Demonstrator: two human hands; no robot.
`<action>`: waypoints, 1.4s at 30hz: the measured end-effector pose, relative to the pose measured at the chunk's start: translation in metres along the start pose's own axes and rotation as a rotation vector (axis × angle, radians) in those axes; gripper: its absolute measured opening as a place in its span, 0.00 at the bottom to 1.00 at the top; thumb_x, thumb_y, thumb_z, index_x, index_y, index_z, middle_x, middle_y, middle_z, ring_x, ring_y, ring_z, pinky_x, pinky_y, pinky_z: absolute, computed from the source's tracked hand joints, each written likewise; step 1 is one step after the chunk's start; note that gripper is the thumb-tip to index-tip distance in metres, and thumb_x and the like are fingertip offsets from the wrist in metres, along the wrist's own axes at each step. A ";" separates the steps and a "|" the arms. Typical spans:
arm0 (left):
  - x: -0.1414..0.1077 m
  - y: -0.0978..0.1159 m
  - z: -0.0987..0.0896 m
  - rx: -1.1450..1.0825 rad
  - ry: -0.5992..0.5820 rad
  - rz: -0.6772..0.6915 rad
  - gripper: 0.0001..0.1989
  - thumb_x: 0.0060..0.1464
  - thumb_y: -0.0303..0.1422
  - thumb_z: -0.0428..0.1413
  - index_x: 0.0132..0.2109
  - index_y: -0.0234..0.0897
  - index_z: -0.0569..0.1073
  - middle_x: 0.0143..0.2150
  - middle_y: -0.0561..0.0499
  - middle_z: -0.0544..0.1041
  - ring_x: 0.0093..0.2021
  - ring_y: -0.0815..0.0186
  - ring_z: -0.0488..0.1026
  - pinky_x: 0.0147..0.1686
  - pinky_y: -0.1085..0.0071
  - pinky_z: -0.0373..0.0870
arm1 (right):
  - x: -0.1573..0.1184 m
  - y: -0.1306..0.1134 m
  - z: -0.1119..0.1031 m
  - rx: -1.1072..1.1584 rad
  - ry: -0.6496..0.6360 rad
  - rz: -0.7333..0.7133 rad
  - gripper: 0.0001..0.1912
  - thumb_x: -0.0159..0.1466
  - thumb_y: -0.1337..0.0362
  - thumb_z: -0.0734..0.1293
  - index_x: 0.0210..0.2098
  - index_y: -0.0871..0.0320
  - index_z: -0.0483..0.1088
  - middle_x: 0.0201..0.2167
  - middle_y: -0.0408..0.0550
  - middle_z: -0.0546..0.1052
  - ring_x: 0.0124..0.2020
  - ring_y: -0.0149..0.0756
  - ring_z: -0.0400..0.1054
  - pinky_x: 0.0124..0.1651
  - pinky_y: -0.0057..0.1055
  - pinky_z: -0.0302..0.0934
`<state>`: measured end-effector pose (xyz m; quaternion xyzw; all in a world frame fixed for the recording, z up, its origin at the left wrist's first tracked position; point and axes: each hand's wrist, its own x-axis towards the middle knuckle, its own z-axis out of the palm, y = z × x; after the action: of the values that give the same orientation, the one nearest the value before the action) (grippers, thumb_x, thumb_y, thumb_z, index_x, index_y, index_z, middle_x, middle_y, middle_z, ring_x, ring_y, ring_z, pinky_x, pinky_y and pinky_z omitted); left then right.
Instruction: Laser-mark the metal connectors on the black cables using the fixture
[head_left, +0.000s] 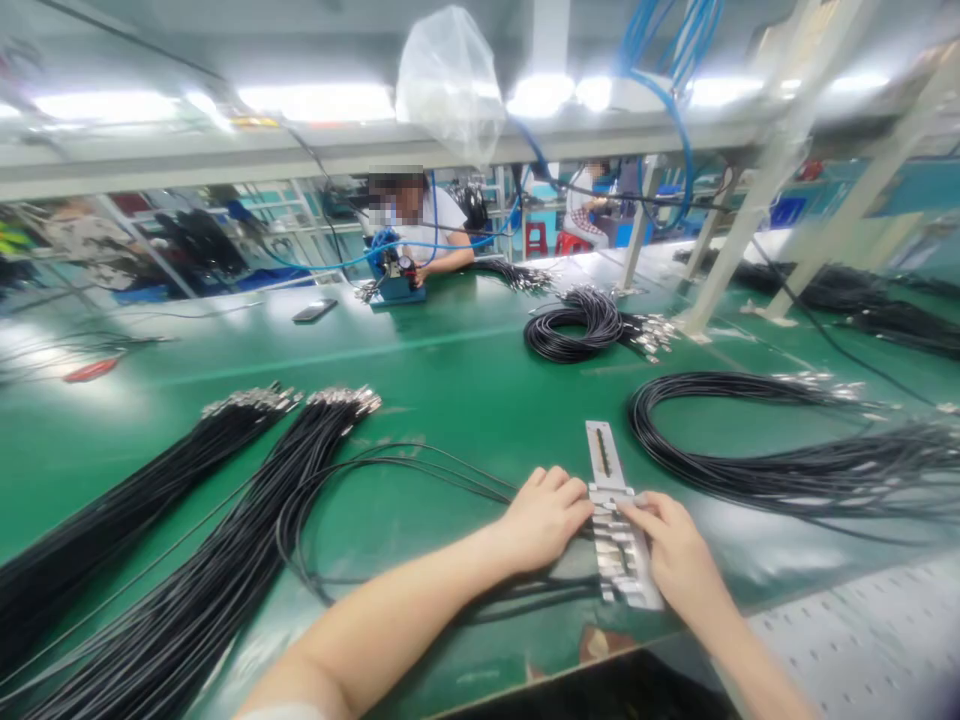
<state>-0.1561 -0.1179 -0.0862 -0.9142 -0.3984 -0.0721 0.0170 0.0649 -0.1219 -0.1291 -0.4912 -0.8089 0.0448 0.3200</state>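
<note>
A narrow metal fixture (602, 458) lies on the green table, its near half carrying a row of silver cable connectors (613, 562). My left hand (546, 515) is at the fixture's left edge, fingers curled and closed on a black cable (480, 484) that runs off to the left. From the right side, my right hand (675, 550) reaches the same row, thumb and forefinger together at its upper end. What sits between those fingertips is too small to make out. More black cables (525, 592) leave the fixture below my left wrist.
Two thick bundles of black cables (247, 500) lie left. Coiled cables (574, 328) and a looped bundle (675, 440) lie right. Across the table (450, 385), a person (450, 225) sits at a small blue device (397, 288), near a phone (315, 311). Slanted posts (739, 210) rise at right.
</note>
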 end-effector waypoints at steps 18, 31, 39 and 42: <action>0.004 -0.002 0.001 -0.253 0.048 -0.169 0.07 0.58 0.32 0.48 0.41 0.38 0.71 0.39 0.51 0.71 0.39 0.66 0.68 0.39 0.72 0.66 | -0.006 0.009 -0.006 0.201 0.095 0.084 0.18 0.61 0.67 0.53 0.41 0.53 0.72 0.41 0.48 0.71 0.38 0.33 0.69 0.41 0.29 0.64; 0.003 -0.002 0.013 -0.092 0.008 -0.086 0.10 0.60 0.30 0.43 0.38 0.35 0.69 0.36 0.49 0.70 0.37 0.65 0.65 0.36 0.70 0.65 | 0.001 0.003 -0.014 0.216 -0.030 0.108 0.19 0.59 0.66 0.53 0.39 0.53 0.74 0.41 0.48 0.72 0.41 0.33 0.69 0.45 0.30 0.64; 0.001 0.000 0.011 -0.046 -0.001 -0.068 0.11 0.60 0.28 0.42 0.39 0.36 0.69 0.35 0.49 0.69 0.35 0.65 0.64 0.35 0.71 0.63 | -0.011 0.000 -0.015 0.122 0.007 0.022 0.23 0.56 0.74 0.52 0.43 0.53 0.72 0.45 0.49 0.69 0.45 0.34 0.67 0.48 0.30 0.64; 0.000 0.001 0.010 -0.064 -0.004 -0.080 0.12 0.61 0.29 0.41 0.41 0.36 0.70 0.36 0.49 0.69 0.36 0.65 0.64 0.36 0.70 0.63 | -0.013 -0.004 -0.015 0.136 0.046 0.000 0.25 0.55 0.77 0.51 0.43 0.55 0.71 0.45 0.49 0.68 0.46 0.34 0.67 0.49 0.31 0.63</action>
<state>-0.1544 -0.1175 -0.0957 -0.8978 -0.4321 -0.0836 -0.0158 0.0740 -0.1381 -0.1217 -0.4692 -0.7964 0.0881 0.3712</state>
